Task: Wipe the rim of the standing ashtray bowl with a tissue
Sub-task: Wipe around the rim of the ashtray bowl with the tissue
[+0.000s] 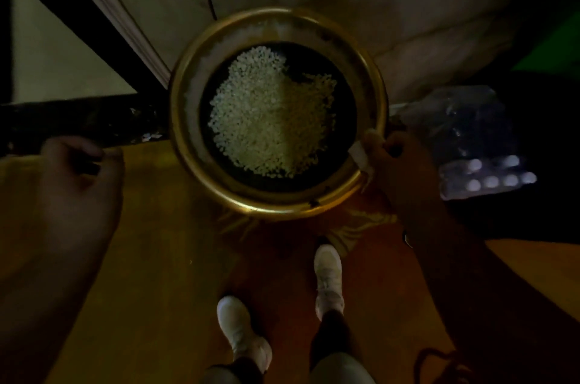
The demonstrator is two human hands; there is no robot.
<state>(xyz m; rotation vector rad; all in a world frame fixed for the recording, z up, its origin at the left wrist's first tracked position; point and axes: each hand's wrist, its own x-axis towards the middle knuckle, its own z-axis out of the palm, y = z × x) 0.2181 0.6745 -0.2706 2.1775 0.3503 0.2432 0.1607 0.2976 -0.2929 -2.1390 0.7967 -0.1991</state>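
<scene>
The standing ashtray bowl (188, 145) is round with a wide golden rim, seen from straight above in dim light. Its dark inside holds a heap of small white pebbles (270, 113). My right hand (398, 164) is at the rim's lower right, pinching a small white tissue (359, 157) that lies against the rim there. My left hand (78, 176) hangs to the left of the bowl, apart from it, with curled fingers and nothing visible in it.
A pack of plastic water bottles (477, 145) lies on the floor right of the bowl. A pale wall and dark frame (81, 19) stand behind. My two white shoes (328, 280) are on the orange floor below the bowl.
</scene>
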